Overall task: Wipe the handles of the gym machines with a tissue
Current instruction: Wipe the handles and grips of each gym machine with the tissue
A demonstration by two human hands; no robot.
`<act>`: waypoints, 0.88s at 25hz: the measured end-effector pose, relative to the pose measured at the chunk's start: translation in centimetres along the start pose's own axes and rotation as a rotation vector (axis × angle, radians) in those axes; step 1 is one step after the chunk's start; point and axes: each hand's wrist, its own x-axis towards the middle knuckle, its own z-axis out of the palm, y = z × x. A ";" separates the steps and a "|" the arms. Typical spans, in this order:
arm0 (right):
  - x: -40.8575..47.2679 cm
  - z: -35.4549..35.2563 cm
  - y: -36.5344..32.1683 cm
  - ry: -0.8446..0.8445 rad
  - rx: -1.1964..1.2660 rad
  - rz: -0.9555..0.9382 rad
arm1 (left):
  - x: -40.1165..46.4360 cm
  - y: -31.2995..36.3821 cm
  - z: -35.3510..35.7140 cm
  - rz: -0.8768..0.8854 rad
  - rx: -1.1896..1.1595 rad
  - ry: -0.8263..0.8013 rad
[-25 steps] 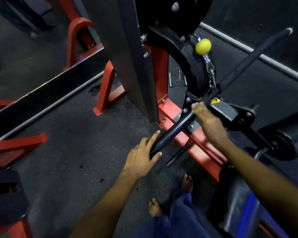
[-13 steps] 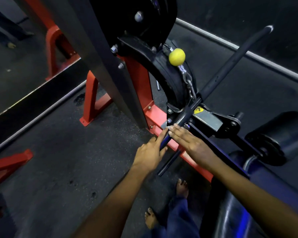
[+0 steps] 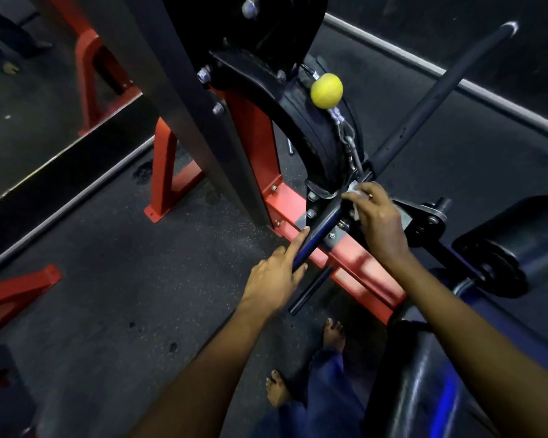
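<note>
No text, brand, number or sign can be read anywhere. The red steel machine frame (image 3: 355,260) carries no legible label.

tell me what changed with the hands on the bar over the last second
The right hand, holding the tissue, slid down the bar toward the left hand half a second ago, then went back up to the middle by the chain. The left hand kept steadying the bar's near end, forefinger stretched along it. The yellow ball stayed put.
</note>
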 end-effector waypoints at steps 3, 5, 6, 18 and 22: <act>-1.3 2.0 -1.3 -0.033 -0.016 -0.066 | -0.1 -0.2 0.3 -0.013 -0.018 -0.013; -3.3 2.2 -1.6 -0.211 -0.066 -0.382 | -0.2 -0.2 0.3 -0.008 -0.022 -0.021; -3.0 1.6 -1.2 -0.238 -0.078 -0.457 | -0.1 -0.2 0.2 -0.001 -0.019 -0.018; 0.8 0.6 -0.7 -0.088 -0.272 -0.249 | 0.0 -0.8 0.8 0.053 -0.063 0.033; -1.8 2.2 -2.5 -0.267 -0.241 -0.591 | 0.1 -0.8 0.9 0.023 -0.016 0.015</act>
